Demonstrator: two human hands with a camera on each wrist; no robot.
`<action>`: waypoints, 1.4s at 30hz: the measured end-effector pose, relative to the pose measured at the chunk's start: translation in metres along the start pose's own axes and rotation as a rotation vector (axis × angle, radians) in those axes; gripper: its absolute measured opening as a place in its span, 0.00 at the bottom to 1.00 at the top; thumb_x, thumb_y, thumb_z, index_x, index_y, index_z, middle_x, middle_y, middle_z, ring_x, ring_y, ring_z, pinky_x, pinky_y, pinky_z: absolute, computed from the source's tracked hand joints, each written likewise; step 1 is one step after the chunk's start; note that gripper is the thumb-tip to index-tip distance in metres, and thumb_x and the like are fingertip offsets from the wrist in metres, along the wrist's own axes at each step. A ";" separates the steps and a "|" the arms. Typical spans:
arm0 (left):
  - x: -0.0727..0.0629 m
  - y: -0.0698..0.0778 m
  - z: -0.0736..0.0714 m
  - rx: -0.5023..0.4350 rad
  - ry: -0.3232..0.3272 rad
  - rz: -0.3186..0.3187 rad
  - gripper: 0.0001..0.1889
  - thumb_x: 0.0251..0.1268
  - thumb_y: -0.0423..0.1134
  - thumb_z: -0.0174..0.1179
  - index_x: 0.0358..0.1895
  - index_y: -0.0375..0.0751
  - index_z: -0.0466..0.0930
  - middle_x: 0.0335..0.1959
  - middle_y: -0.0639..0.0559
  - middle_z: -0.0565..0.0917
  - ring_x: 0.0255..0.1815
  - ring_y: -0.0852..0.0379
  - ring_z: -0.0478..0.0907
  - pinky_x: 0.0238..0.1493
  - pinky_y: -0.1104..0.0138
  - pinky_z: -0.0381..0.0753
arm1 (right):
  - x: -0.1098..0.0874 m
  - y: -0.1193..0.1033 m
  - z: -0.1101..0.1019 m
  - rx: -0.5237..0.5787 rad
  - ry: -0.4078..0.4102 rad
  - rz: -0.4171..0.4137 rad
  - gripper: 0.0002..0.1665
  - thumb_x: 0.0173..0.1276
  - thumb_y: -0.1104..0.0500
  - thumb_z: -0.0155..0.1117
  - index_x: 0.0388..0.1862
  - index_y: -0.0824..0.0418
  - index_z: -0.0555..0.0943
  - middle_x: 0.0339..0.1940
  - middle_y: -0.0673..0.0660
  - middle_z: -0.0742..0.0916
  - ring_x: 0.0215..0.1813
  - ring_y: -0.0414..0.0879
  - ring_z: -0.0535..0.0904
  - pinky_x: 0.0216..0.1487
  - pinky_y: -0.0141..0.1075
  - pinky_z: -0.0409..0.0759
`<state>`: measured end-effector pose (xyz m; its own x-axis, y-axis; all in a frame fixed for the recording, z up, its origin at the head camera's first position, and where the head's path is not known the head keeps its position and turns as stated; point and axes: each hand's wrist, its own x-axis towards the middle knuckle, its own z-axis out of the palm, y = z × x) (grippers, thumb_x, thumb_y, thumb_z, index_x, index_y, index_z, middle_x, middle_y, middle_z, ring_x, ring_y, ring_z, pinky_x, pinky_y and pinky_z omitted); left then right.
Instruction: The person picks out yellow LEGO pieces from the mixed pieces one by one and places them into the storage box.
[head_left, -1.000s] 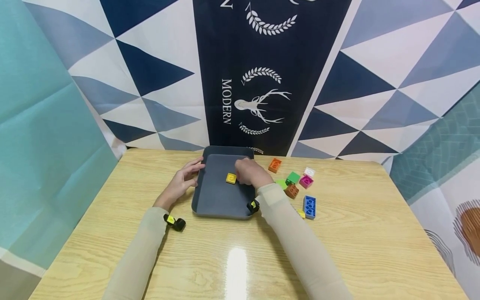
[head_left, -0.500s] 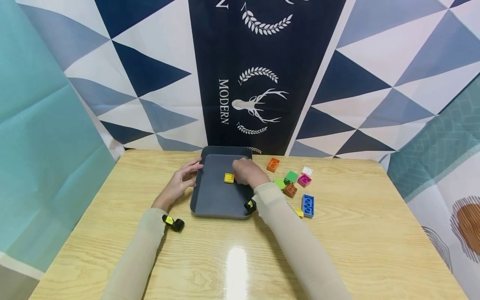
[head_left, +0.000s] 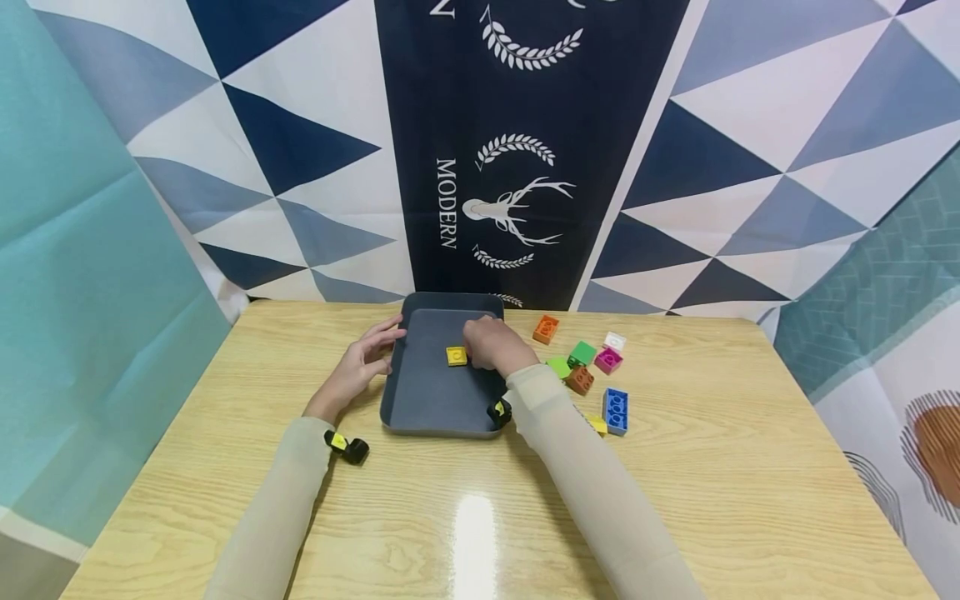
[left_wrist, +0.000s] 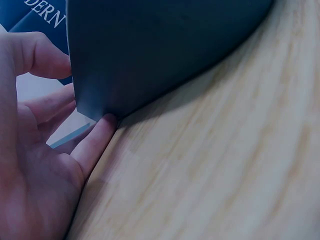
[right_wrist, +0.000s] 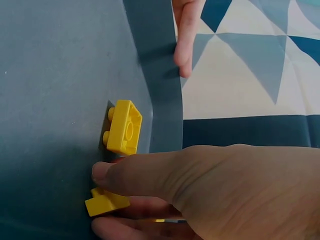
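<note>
A dark grey tray (head_left: 420,408) lies on the table. My left hand (head_left: 365,367) rests against its left wall, fingers fairly straight; in the left wrist view the thumb and little finger touch the wall's outer side. My right hand (head_left: 497,345) is inside the tray on the right. In the right wrist view its thumb and fingers pinch a yellow toy brick (right_wrist: 106,203), partly hidden. Beside the thumb another yellow brick (right_wrist: 123,127) stands on its side, hollow underside showing. A sliver of something red shows behind the thumb, its shape hidden.
Right of the tray lie loose bricks: orange (head_left: 546,329), green (head_left: 581,354), white (head_left: 614,342), magenta (head_left: 608,361), brown (head_left: 581,380) and blue (head_left: 616,412). Lime (head_left: 558,367) and yellow (head_left: 597,425) ones are partly hidden by the right arm. A patterned cloth backdrop (head_left: 330,150) rises behind the table.
The head view has shifted slightly. The visible yellow brick in the tray has turned a little beside my right hand. My left hand stays at the tray's left wall.
</note>
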<state>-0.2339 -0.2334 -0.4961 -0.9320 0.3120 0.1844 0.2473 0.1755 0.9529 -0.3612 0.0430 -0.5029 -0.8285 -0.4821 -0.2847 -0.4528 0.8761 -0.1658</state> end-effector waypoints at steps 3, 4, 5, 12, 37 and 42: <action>0.000 0.000 0.000 -0.004 0.001 0.002 0.31 0.72 0.18 0.50 0.79 0.18 0.70 0.94 0.32 0.57 0.87 0.22 0.64 0.56 0.80 0.79 | 0.003 0.000 0.000 -0.007 -0.009 0.010 0.09 0.64 0.65 0.77 0.31 0.50 0.89 0.38 0.52 0.91 0.43 0.52 0.85 0.40 0.42 0.83; 0.000 -0.001 0.000 -0.007 0.001 0.003 0.31 0.72 0.17 0.50 0.79 0.17 0.70 0.94 0.32 0.57 0.87 0.22 0.64 0.56 0.80 0.80 | 0.003 0.000 0.000 -0.005 -0.013 0.014 0.09 0.64 0.65 0.77 0.31 0.50 0.89 0.38 0.52 0.91 0.43 0.52 0.85 0.40 0.42 0.83; 0.000 -0.001 0.000 -0.009 0.001 0.003 0.31 0.72 0.17 0.50 0.79 0.17 0.70 0.94 0.32 0.57 0.87 0.22 0.64 0.56 0.80 0.80 | 0.004 0.000 0.000 -0.001 -0.014 0.017 0.09 0.63 0.65 0.78 0.31 0.50 0.89 0.38 0.53 0.91 0.43 0.52 0.86 0.40 0.43 0.83; 0.000 0.000 0.000 -0.015 0.006 0.004 0.31 0.72 0.17 0.50 0.79 0.17 0.70 0.93 0.32 0.57 0.87 0.22 0.64 0.57 0.80 0.81 | -0.029 -0.022 -0.029 0.006 -0.042 0.058 0.01 0.71 0.61 0.73 0.39 0.55 0.90 0.41 0.55 0.89 0.44 0.52 0.83 0.46 0.45 0.83; -0.001 0.000 0.000 0.001 0.009 0.015 0.31 0.71 0.18 0.53 0.78 0.17 0.71 0.93 0.31 0.58 0.87 0.23 0.64 0.62 0.78 0.79 | -0.103 -0.064 -0.099 0.039 0.019 0.027 0.12 0.82 0.55 0.69 0.56 0.57 0.91 0.56 0.56 0.92 0.55 0.52 0.86 0.63 0.47 0.88; 0.000 -0.001 0.001 0.005 0.013 0.018 0.32 0.70 0.17 0.52 0.78 0.17 0.71 0.93 0.30 0.58 0.87 0.24 0.64 0.63 0.80 0.77 | -0.107 -0.060 -0.099 0.044 0.048 0.018 0.14 0.81 0.55 0.68 0.59 0.58 0.91 0.57 0.57 0.93 0.54 0.52 0.86 0.61 0.47 0.88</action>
<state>-0.2342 -0.2328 -0.4974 -0.9308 0.3030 0.2044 0.2650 0.1746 0.9483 -0.2785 0.0429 -0.3689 -0.8518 -0.4644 -0.2423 -0.4237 0.8828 -0.2026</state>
